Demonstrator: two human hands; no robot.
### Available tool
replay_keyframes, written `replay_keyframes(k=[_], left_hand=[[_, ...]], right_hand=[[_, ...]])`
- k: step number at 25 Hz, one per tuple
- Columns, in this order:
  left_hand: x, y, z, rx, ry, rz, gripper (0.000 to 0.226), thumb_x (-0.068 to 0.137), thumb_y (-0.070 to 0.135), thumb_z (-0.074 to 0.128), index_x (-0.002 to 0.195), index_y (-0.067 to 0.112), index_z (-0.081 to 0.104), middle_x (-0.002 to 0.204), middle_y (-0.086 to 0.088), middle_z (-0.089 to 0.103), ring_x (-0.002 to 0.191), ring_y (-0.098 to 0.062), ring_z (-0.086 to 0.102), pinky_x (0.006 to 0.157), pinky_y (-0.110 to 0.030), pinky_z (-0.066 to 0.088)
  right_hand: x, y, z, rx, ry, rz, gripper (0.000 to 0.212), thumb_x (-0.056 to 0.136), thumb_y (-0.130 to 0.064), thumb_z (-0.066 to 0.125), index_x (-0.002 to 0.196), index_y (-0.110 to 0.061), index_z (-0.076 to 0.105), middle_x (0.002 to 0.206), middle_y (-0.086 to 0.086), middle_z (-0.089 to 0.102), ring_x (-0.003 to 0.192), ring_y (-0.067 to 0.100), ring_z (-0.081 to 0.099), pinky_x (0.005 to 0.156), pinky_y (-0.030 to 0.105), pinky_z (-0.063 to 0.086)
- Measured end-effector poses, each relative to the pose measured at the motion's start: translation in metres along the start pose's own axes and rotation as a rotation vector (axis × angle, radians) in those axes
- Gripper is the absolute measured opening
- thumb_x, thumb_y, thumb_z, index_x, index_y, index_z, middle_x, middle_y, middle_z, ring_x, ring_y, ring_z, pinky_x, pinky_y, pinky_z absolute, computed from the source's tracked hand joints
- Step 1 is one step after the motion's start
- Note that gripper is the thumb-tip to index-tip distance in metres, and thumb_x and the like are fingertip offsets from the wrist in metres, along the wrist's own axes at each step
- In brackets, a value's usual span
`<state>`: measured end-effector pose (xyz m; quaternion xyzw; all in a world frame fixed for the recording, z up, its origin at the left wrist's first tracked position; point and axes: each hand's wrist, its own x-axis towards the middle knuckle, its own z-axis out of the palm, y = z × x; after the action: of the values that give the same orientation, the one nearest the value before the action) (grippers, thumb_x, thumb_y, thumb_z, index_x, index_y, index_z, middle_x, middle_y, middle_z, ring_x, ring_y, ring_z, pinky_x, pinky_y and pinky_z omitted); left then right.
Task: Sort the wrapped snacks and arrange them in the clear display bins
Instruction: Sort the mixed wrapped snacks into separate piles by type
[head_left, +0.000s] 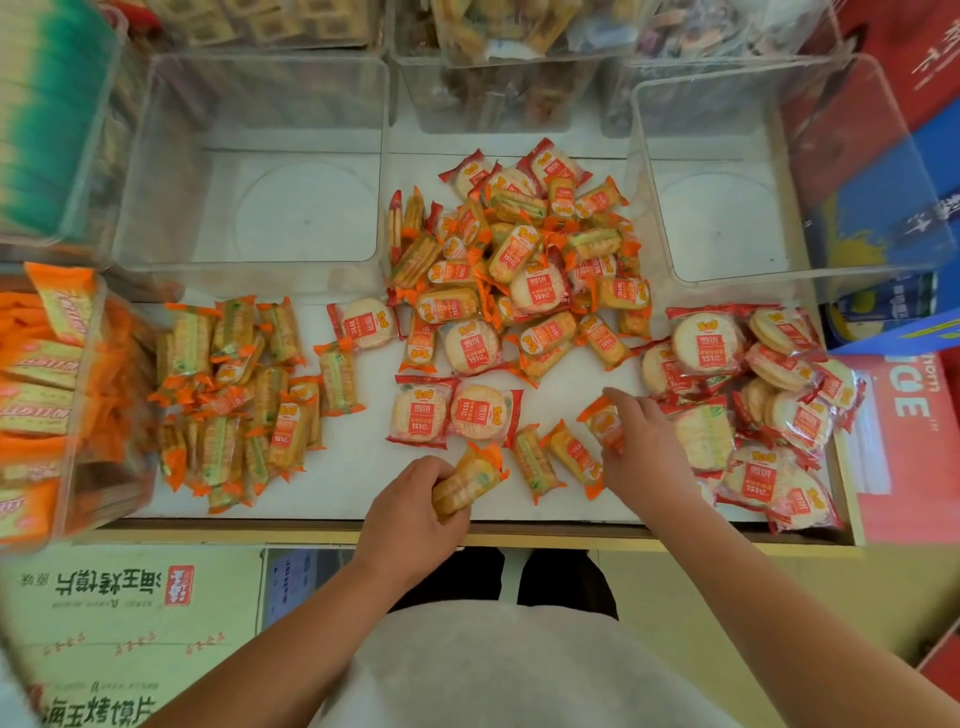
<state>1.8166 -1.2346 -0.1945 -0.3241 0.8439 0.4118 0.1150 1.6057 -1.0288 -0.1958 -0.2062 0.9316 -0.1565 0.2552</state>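
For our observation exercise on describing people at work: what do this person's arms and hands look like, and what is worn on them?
Both forearms are bare; no sleeves show. The left hand and right hand wear no gloves, and no watch, bracelet or ring is visible. A light grey top covers the torso.

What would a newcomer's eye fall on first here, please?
The bright mixed heap of orange and red snacks in the middle of the counter draws the eye, flanked by the empty left bin and right bin. Nearer, the left hand grips an orange pack and the right hand grips a second pack, between an orange pile at left and a red pile at right.
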Motion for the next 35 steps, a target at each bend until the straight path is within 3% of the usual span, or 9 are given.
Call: replay_keyframes(k=[4,7,13,18,22,26,35], left_hand=[[-0.007,0.006,0.001,-0.116,0.037,-0.019,0.028,0.082,0.044,0.075,0.102,0.038,0.056,0.093,0.019,0.064,0.084,-0.004,0.063,0.073,-0.032,0.058],[-0.010,0.001,-0.003,-0.121,0.075,-0.028,0.029,0.081,0.043,0.075,0.103,0.037,0.057,0.093,0.018,0.064,0.085,-0.005,0.062,0.074,-0.035,0.058],[-0.010,-0.010,-0.013,-0.117,0.128,-0.059,0.030,0.082,0.040,0.078,0.104,0.036,0.058,0.093,0.018,0.064,0.085,-0.004,0.062,0.073,-0.032,0.057],[-0.014,-0.017,-0.016,-0.142,0.168,-0.073,0.030,0.081,0.038,0.079,0.104,0.034,0.060,0.093,0.017,0.065,0.084,-0.004,0.062,0.070,-0.027,0.054],[-0.016,-0.023,-0.018,-0.161,0.199,-0.082,0.031,0.081,0.037,0.081,0.104,0.032,0.062,0.092,0.017,0.066,0.082,-0.004,0.062,0.068,-0.027,0.054],[-0.017,-0.024,-0.019,-0.200,0.202,-0.106,0.029,0.081,0.037,0.080,0.104,0.032,0.062,0.090,0.016,0.066,0.081,-0.005,0.063,0.070,-0.033,0.056],[-0.021,-0.036,-0.046,-0.320,0.348,-0.141,0.029,0.079,0.033,0.083,0.104,0.033,0.068,0.089,0.018,0.070,0.078,-0.004,0.065,0.069,-0.029,0.056]], right_hand=[[-0.019,-0.026,0.025,0.128,-0.061,0.010,0.054,0.092,-0.020,0.069,0.143,-0.021,0.052,0.129,0.003,0.063,0.118,0.028,0.060,0.094,0.045,0.054],[-0.028,-0.029,0.048,0.085,-0.013,0.022,0.051,0.090,-0.019,0.068,0.140,-0.022,0.056,0.134,0.005,0.055,0.117,0.032,0.058,0.088,0.046,0.056],[-0.017,-0.027,0.045,0.092,0.004,0.150,0.050,0.097,-0.033,0.064,0.143,-0.021,0.048,0.121,0.009,0.062,0.104,0.034,0.064,0.083,0.045,0.056],[-0.011,-0.031,0.040,0.156,-0.035,0.214,0.050,0.094,-0.032,0.063,0.141,-0.025,0.047,0.119,0.006,0.060,0.099,0.027,0.065,0.084,0.046,0.058],[-0.021,-0.056,0.043,0.226,0.015,0.120,0.054,0.093,-0.034,0.066,0.144,-0.028,0.048,0.125,-0.003,0.059,0.109,0.021,0.061,0.088,0.039,0.054],[-0.031,-0.076,0.065,0.075,-0.025,0.022,0.059,0.095,-0.034,0.063,0.150,-0.027,0.041,0.127,0.003,0.055,0.114,0.027,0.055,0.082,0.042,0.054],[-0.032,-0.078,0.047,-0.063,-0.124,0.182,0.068,0.087,-0.032,0.065,0.146,-0.039,0.032,0.113,0.000,0.064,0.100,0.031,0.065,0.074,0.041,0.055]])
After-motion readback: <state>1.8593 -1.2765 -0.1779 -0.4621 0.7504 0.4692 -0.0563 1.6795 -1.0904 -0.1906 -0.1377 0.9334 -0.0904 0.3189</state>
